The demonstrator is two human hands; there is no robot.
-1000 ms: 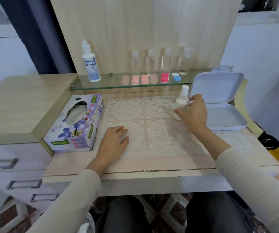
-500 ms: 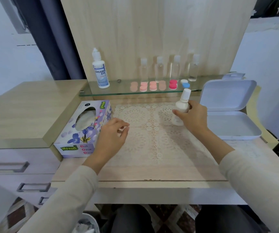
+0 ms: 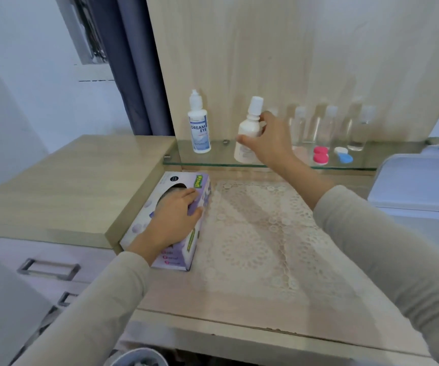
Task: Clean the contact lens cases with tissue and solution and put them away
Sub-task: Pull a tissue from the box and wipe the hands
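Note:
My right hand (image 3: 270, 140) grips a white solution bottle (image 3: 250, 128) upright at the glass shelf (image 3: 213, 161), next to the Dream Eye bottle (image 3: 199, 128); whether its base touches the glass I cannot tell. A red-and-pink lens case (image 3: 321, 155) and a white-and-blue lens case (image 3: 343, 155) lie on the shelf to the right of that hand. Pale pink cases (image 3: 301, 154) are mostly hidden behind it. My left hand (image 3: 173, 220) rests flat on top of the purple tissue box (image 3: 186, 256), fingers by its opening.
Several small clear bottles (image 3: 329, 125) stand at the back of the shelf. An open white lidded box (image 3: 419, 186) sits at the right edge. A lace mat (image 3: 260, 233) covers the desk. A raised wooden cabinet top (image 3: 67, 186) with drawers lies left of the tissue box.
My right hand lifted the white bottle from the lace mat up and left to the glass shelf. My left hand moved from the mat onto the tissue box.

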